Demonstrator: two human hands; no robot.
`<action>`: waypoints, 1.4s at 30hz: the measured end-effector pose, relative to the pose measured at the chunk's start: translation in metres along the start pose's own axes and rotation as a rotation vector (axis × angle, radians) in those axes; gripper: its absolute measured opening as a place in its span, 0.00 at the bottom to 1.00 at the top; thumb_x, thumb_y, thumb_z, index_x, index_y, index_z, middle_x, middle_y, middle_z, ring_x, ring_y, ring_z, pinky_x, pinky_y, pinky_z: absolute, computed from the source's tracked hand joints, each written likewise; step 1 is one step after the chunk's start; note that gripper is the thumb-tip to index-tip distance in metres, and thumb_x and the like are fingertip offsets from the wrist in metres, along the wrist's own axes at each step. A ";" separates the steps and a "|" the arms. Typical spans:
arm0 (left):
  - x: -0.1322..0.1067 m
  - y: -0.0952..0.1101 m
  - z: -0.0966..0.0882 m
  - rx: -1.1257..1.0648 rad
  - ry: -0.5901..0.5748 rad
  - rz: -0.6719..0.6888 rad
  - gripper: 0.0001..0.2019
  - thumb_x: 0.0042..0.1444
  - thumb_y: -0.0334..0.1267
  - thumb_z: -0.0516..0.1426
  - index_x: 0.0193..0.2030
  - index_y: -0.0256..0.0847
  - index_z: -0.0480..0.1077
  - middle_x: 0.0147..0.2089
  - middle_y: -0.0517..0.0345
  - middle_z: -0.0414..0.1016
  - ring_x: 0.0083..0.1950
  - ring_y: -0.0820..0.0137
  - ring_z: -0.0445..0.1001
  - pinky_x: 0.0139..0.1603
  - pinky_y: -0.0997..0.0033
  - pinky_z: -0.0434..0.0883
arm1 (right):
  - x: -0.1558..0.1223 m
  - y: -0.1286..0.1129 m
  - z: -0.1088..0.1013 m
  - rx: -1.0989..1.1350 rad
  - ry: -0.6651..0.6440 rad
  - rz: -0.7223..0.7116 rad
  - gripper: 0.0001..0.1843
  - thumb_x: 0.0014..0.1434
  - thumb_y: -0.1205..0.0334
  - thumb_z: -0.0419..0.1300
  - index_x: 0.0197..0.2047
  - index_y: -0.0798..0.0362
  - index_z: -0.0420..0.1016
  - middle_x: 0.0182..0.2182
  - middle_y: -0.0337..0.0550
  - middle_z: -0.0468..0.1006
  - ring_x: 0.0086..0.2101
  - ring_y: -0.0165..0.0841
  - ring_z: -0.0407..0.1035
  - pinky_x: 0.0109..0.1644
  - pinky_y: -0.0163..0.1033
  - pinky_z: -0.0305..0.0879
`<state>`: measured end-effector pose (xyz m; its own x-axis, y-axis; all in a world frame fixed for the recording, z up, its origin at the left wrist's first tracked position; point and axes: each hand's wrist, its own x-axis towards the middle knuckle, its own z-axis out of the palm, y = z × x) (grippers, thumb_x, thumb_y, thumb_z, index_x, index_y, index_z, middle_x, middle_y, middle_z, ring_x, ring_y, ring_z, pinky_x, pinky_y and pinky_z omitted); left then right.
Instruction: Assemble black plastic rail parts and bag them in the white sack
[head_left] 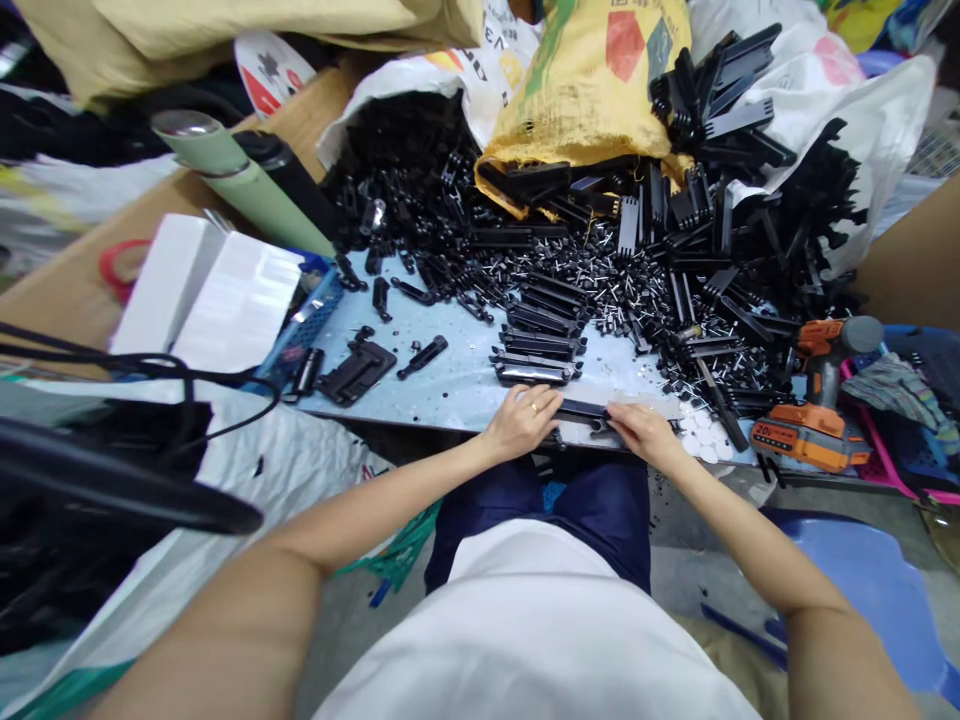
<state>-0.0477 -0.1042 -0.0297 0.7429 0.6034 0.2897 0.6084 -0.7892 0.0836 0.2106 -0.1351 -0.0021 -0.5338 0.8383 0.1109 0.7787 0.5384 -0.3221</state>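
Black bar, at the near edge of the table: from my distant station I saw the left hand, fingers curled, grip one end and the right hand pinch the other. Black parts in a row blocked the space just beyond; screws lay heaped behind, a drill rightward.

The battery bore a pale marking that seemed to read "2.0", the rest too small. On the yellow sack, dark characters ran off the top edge, above a red pentagon and a grey diamond. Large print on the white sack and red-and-black print on a white label were illegible.
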 end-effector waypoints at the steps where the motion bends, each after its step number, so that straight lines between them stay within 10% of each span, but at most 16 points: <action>1: 0.005 0.004 0.001 -0.006 -0.016 0.069 0.16 0.65 0.36 0.48 0.57 0.32 0.60 0.55 0.42 0.61 0.58 0.58 0.59 0.56 0.56 0.60 | -0.004 0.004 0.003 -0.021 0.022 -0.037 0.19 0.65 0.58 0.44 0.50 0.57 0.70 0.48 0.52 0.73 0.45 0.33 0.67 0.49 0.39 0.63; 4: 0.026 0.013 0.005 -0.009 -0.125 0.216 0.21 0.63 0.40 0.52 0.58 0.28 0.57 0.56 0.39 0.59 0.56 0.57 0.61 0.55 0.60 0.61 | -0.011 0.014 0.002 -0.185 0.003 -0.053 0.24 0.63 0.49 0.46 0.50 0.57 0.71 0.46 0.55 0.73 0.43 0.37 0.67 0.44 0.41 0.64; 8: 0.045 0.017 0.000 -0.031 -0.225 0.083 0.20 0.64 0.47 0.51 0.47 0.26 0.66 0.41 0.40 0.67 0.44 0.58 0.68 0.42 0.66 0.66 | -0.010 0.018 -0.017 -0.351 -0.061 0.069 0.33 0.58 0.37 0.45 0.26 0.58 0.73 0.23 0.52 0.71 0.28 0.35 0.65 0.30 0.37 0.58; 15: 0.012 0.046 -0.065 -0.746 0.317 0.159 0.29 0.67 0.50 0.32 0.27 0.36 0.61 0.23 0.56 0.62 0.24 0.71 0.63 0.25 0.73 0.59 | -0.003 -0.047 -0.075 0.394 0.114 -0.463 0.30 0.64 0.42 0.38 0.21 0.55 0.61 0.15 0.40 0.60 0.19 0.26 0.56 0.24 0.34 0.49; 20: 0.001 0.086 -0.089 -1.104 0.628 0.068 0.25 0.68 0.47 0.34 0.28 0.36 0.61 0.24 0.57 0.62 0.24 0.73 0.63 0.27 0.75 0.62 | 0.015 -0.112 -0.025 1.014 0.519 -0.329 0.20 0.64 0.47 0.42 0.31 0.52 0.61 0.21 0.39 0.62 0.23 0.28 0.59 0.26 0.33 0.56; 24: -0.002 0.084 -0.066 -0.818 0.856 0.025 0.28 0.67 0.51 0.31 0.48 0.34 0.64 0.36 0.49 0.68 0.37 0.67 0.70 0.37 0.71 0.69 | 0.047 -0.120 0.026 0.938 0.849 -0.084 0.19 0.64 0.50 0.35 0.46 0.48 0.60 0.41 0.48 0.67 0.42 0.35 0.65 0.43 0.43 0.64; 30: -0.006 0.015 -0.005 -0.036 0.511 -0.114 0.31 0.63 0.59 0.39 0.55 0.33 0.63 0.40 0.43 0.68 0.42 0.60 0.70 0.40 0.65 0.71 | 0.153 -0.036 -0.003 0.074 0.320 -0.020 0.14 0.60 0.58 0.47 0.43 0.56 0.68 0.50 0.56 0.67 0.52 0.41 0.59 0.56 0.49 0.53; 35: 0.004 0.005 0.015 0.092 0.145 -0.269 0.26 0.58 0.48 0.59 0.56 0.32 0.61 0.58 0.37 0.56 0.63 0.52 0.50 0.61 0.54 0.60 | 0.222 0.022 -0.044 -0.353 -0.111 0.248 0.23 0.58 0.66 0.50 0.57 0.63 0.63 0.49 0.61 0.69 0.49 0.44 0.61 0.54 0.47 0.55; 42: 0.073 -0.007 -0.002 -0.145 -0.049 -0.583 0.30 0.64 0.52 0.45 0.62 0.27 0.52 0.64 0.38 0.42 0.67 0.55 0.36 0.66 0.54 0.49 | 0.152 0.032 -0.098 -0.411 0.466 0.397 0.35 0.59 0.47 0.48 0.64 0.59 0.51 0.62 0.59 0.50 0.61 0.45 0.46 0.59 0.51 0.49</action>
<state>0.0015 -0.0548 -0.0072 0.3127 0.9431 0.1133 0.8775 -0.3325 0.3456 0.1869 0.0179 0.0969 -0.0622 0.8769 0.4766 0.9937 0.0990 -0.0525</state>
